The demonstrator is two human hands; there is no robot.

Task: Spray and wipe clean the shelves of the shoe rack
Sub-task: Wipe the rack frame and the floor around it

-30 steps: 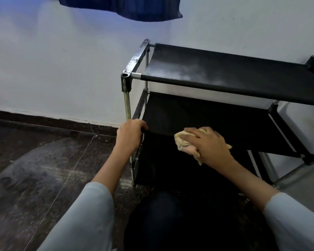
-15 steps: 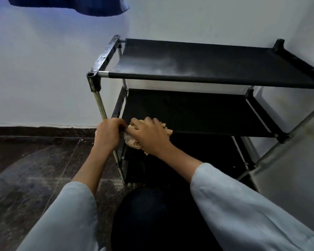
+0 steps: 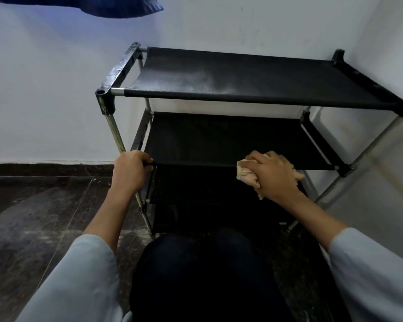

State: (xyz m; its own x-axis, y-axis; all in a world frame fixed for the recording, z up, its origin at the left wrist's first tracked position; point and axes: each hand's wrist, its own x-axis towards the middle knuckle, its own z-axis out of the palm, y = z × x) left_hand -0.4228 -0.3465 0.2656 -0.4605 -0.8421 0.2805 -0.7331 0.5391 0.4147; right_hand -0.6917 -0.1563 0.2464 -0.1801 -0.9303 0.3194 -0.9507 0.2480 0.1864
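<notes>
shoe rack [image 3: 254, 77] on dark, perhaps stone floor [image 3: 33, 217], white walls [image 3: 44, 89].

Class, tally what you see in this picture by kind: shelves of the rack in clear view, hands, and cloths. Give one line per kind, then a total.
Shelves: 2, the top shelf and the middle shelf
Hands: 2, the left hand and the right hand
Cloths: 1, the beige cloth
Total: 5

Dim, soft light; wide-angle edge distortion
</notes>
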